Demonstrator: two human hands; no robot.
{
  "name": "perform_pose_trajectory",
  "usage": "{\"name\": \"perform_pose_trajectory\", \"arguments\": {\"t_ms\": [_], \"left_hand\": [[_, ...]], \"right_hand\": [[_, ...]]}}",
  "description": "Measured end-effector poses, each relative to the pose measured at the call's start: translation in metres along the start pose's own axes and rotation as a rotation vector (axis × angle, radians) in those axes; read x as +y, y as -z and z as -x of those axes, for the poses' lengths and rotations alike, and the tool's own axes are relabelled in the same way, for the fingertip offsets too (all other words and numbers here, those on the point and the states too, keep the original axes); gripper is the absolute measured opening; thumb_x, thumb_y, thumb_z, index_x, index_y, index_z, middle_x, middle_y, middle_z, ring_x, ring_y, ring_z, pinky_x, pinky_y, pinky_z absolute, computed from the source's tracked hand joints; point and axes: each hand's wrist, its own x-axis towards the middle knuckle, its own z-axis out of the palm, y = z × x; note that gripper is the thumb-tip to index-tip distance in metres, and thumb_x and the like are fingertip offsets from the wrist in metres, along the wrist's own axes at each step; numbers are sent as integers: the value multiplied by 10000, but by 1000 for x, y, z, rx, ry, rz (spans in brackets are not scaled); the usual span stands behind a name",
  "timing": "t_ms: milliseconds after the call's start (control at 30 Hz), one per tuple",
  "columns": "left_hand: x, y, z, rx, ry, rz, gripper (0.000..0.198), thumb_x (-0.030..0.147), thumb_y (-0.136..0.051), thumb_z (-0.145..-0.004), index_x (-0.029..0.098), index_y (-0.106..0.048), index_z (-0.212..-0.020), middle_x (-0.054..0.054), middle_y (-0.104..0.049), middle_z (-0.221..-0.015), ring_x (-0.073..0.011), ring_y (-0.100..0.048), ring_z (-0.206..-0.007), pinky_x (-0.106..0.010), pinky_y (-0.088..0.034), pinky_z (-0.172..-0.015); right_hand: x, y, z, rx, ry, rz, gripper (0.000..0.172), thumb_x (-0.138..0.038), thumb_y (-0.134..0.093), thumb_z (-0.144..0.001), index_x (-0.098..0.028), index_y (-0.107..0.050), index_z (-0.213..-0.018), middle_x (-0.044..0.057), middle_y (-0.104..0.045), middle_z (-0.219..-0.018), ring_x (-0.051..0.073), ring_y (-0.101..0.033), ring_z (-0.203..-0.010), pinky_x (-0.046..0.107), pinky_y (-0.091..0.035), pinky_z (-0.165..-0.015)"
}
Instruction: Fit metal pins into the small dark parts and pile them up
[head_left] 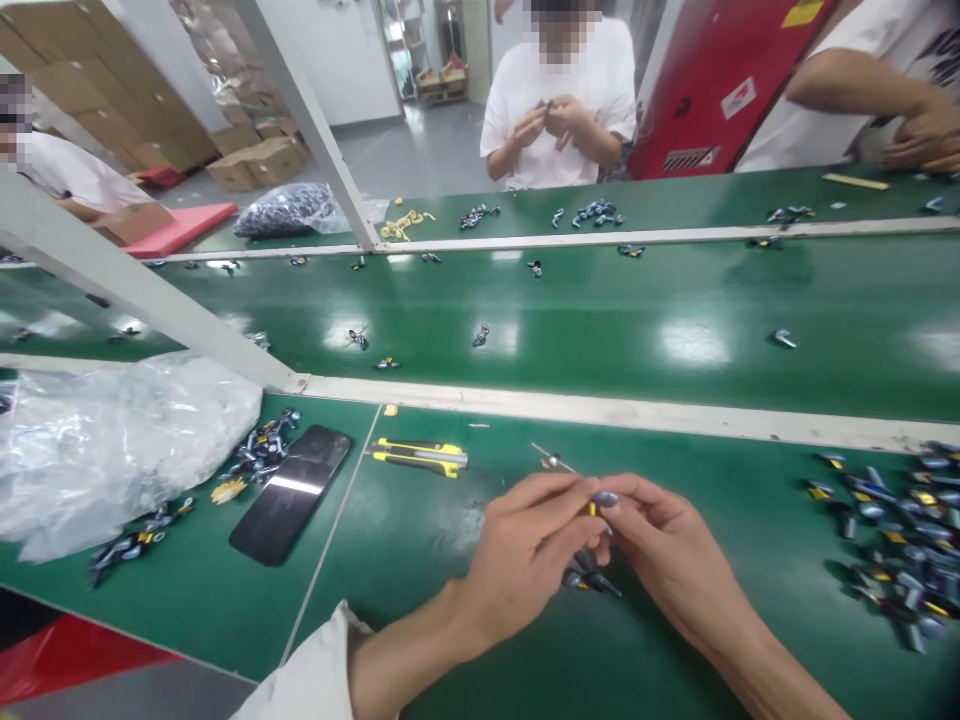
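Observation:
My left hand [506,560] and my right hand [675,555] meet over the green table, fingertips pinched together. Between them they hold a small dark, shiny metal part [606,498] with a yellow piece on it; the fingers cover much of it. Just beneath the fingers lie more dark small parts [592,580], partly hidden by my left hand. Beyond the fingertips a small part with thin metal pins [553,460] rests on the table. A yellow and black utility knife [420,457] lies to the left of my hands.
On the right is a heap of similar parts [900,540]. At left are a black phone [291,495], a smaller pile [262,450] and a clear plastic bag [127,440]. Past a white rail [525,405], a green conveyor belt [600,310] carries scattered parts; a co-worker [559,100] sits opposite.

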Motion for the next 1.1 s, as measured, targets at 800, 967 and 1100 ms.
{"name": "perform_pose_trajectory", "arguments": {"t_ms": [800,967,1100], "left_hand": [[10,1,-18,44,483,766,173,280,-796,-836,151,-768,-948,-10,-692,-688,-135,-684,-602,-264,-558,-632],[13,0,-17,48,411,806,134,225,-779,-842,138,-695,-784,-7,-700,-670,-151,-707,-582,-277,-576,-623],[13,0,-15,90,317,626,80,188,-708,-898,140,-721,-835,-7,-667,-798,-124,-715,-627,-250,-576,-658]], "right_hand": [[-3,-4,-1,-50,-42,-92,169,-310,-827,-844,-244,-828,-1000,1,-732,-686,97,-625,-627,182,-513,-602],[-1,-3,-2,-66,-39,-108,132,-342,-809,-861,-212,-791,-852,-16,-700,-605,70,-597,-566,162,-490,-614],[2,-1,-2,-43,-5,-34,152,-345,-804,-861,-206,-782,-803,-17,-703,-621,85,-607,-600,176,-498,-633]]}}
